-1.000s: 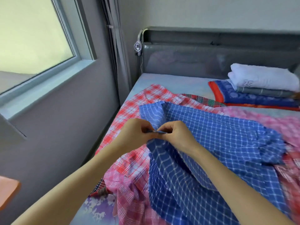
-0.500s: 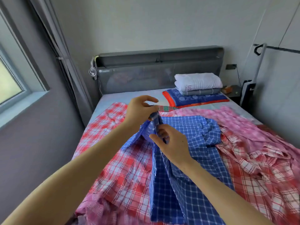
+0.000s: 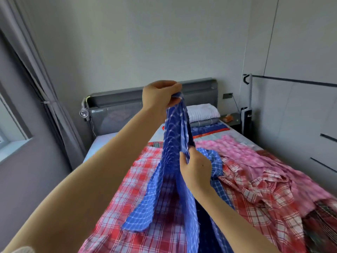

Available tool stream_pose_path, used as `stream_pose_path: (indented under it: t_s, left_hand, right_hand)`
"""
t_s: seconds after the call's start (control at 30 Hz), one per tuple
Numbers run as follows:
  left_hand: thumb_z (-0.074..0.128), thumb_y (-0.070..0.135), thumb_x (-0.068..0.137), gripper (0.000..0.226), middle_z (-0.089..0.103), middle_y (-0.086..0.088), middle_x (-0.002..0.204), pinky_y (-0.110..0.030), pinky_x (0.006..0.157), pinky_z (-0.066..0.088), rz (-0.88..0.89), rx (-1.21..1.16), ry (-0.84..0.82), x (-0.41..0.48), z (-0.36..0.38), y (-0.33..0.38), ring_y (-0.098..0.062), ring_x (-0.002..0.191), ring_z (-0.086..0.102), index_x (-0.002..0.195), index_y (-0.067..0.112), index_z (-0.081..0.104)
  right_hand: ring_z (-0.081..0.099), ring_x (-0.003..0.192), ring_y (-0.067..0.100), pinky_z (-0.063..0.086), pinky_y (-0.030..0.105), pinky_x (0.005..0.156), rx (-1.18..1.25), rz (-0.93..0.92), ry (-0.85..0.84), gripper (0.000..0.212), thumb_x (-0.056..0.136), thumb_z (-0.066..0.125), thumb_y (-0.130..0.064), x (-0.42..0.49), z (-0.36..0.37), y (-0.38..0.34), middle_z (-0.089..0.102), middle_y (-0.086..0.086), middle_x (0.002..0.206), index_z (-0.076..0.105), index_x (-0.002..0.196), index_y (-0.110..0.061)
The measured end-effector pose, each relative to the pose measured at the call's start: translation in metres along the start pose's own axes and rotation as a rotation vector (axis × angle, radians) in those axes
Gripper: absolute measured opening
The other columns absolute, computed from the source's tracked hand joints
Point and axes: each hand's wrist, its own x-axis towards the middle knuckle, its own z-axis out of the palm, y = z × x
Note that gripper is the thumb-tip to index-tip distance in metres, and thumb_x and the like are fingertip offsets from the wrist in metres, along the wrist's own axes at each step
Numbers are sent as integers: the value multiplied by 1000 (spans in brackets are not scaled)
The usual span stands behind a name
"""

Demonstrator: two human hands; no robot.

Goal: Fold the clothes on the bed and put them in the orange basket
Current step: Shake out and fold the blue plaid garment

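blue shirt [image 3: 165, 190] motion-blurred, lower end cut off

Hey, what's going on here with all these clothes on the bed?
A person is working through laundry on the bed. Their left hand pinches the top of a blue checked shirt and holds it up, while the right hand grips it lower down. A red checked shirt and a pink checked shirt lie unfolded beneath. No basket is in view.

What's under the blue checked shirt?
A red checked shirt lies spread beneath the blue checked shirt, which the left hand and right hand hold up. Its hanging folds cover whatever lies directly below.
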Motion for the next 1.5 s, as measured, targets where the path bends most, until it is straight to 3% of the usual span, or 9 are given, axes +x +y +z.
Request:
stream_pose_path:
  t_s: [0.13,0.33,0.63,0.8,0.9,1.0,1.17,1.3,1.5]
  left_hand:
    - [70,1,80,11,62,-2,53,-17,48,52,23,-35,25,-12,30,20,-9,41,60,74,7,64]
    - [69,1,81,16,61,-6,69,-17,47,53,52,17,275,-8,14,25,-8,42,59,69,10,62]
    - [64,0,85,12,55,-11,69,-14,44,52,-243,116,485,-61,-57,-59,-6,35,57,74,1,60]
    - [58,1,89,16,60,-16,67,-17,43,52,-289,190,568,-96,-64,-77,-10,38,61,74,-4,59]
    - [45,31,97,43,70,-20,82,-31,72,55,-386,972,447,-116,-57,-83,-29,77,69,88,-6,64]
    - [40,61,89,58,53,-14,121,-37,98,35,-54,1556,278,-140,-21,-85,-32,114,47,126,19,57]
    - [67,39,83,43,63,-2,111,-24,80,41,167,1180,-295,-142,34,-102,-18,101,56,119,18,58]
    - [59,24,90,15,53,1,73,-16,52,28,184,1173,-165,-135,45,-116,-18,68,46,88,9,57]
    - [60,16,86,10,61,-6,77,-32,62,37,284,1138,-74,-112,77,-99,-24,72,51,83,7,60]
  right_hand:
    - [39,28,11,0,5,41,-108,9,-57,22,67,82,-11,3,-9,13,47,-2,40,61,65,-6]
    - [21,35,1,9,11,38,-31,-7,-165,7,79,66,8,6,-46,74,34,-7,47,63,78,2]
    - [63,95,22,51,42,85,218,-224,-1036,17,97,48,-21,74,-158,85,66,5,105,60,109,-18]
    - [48,64,6,36,24,60,447,-47,-901,13,93,56,-23,77,-145,91,55,1,76,51,87,-13]
    - [40,45,-2,31,10,48,472,-97,-940,17,93,58,-18,63,-133,88,52,3,61,59,82,-5]
    - [49,61,11,36,21,57,444,-193,-1020,24,93,56,-21,54,-126,83,63,22,81,64,92,1]
    - [60,69,21,45,33,63,442,-278,-1062,16,93,55,-19,46,-128,73,68,7,79,69,86,-14]
    - [45,55,22,34,32,55,418,-135,-917,28,89,62,-20,45,-132,96,56,17,64,63,74,4]
    - [39,53,5,25,24,48,222,8,-556,24,90,58,-23,0,-120,118,43,-9,60,43,70,-22]
